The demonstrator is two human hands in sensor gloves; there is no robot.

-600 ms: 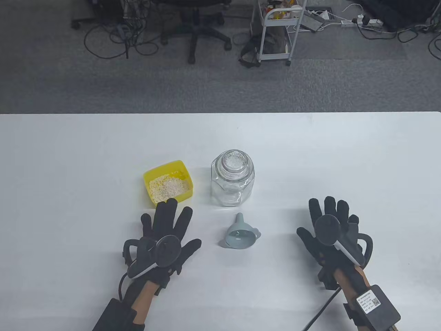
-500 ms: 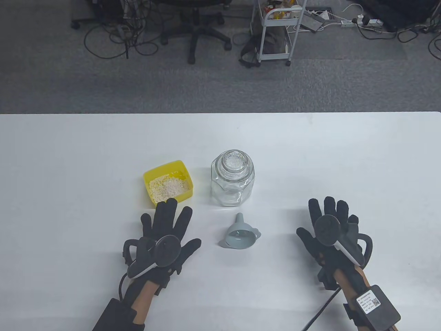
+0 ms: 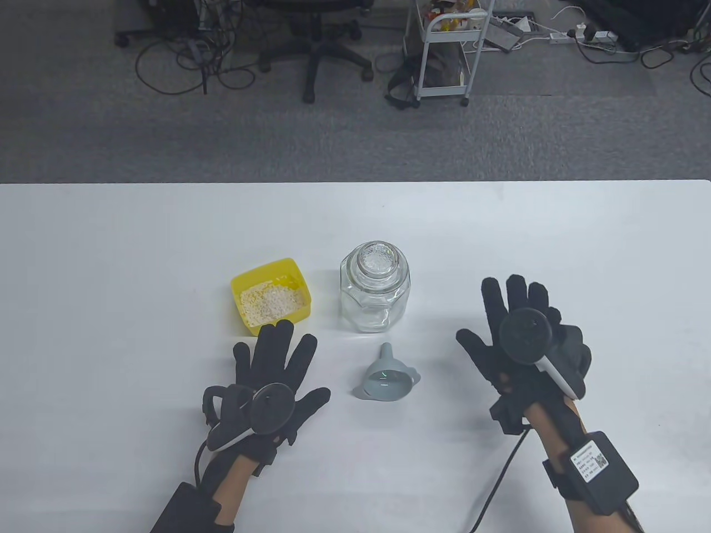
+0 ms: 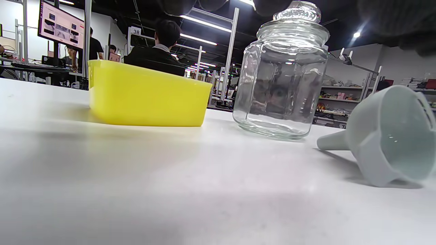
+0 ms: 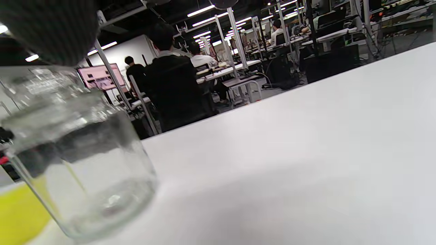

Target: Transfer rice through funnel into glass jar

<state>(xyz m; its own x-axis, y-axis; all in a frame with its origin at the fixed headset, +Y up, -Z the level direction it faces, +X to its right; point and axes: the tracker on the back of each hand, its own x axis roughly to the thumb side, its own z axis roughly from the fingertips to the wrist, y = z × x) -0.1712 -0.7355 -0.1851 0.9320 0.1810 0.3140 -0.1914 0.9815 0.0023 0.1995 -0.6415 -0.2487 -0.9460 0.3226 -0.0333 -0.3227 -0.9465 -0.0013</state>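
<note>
Both our hands are spread, gripping nothing; right hand [image 3: 519,338] sits right of the lidded glass jar [image 3: 375,286], nearer it than left hand [image 3: 272,377].

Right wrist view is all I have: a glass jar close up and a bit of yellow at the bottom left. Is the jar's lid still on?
Observer: Yes. The glass jar wears its glass lid, clear in the left wrist view.
Operator: Where is the funnel?
Observer: The funnel lies on its side on the table, on the near side of the jar, spout pointing toward it and not touching.
Operator: And that yellow thing?
Observer: A yellow tub holding rice, to the left of the jar.
Operator: Are the hands holding anything?
Observer: No. The left hand and the right hand are spread open, with nothing in either grip.
</note>
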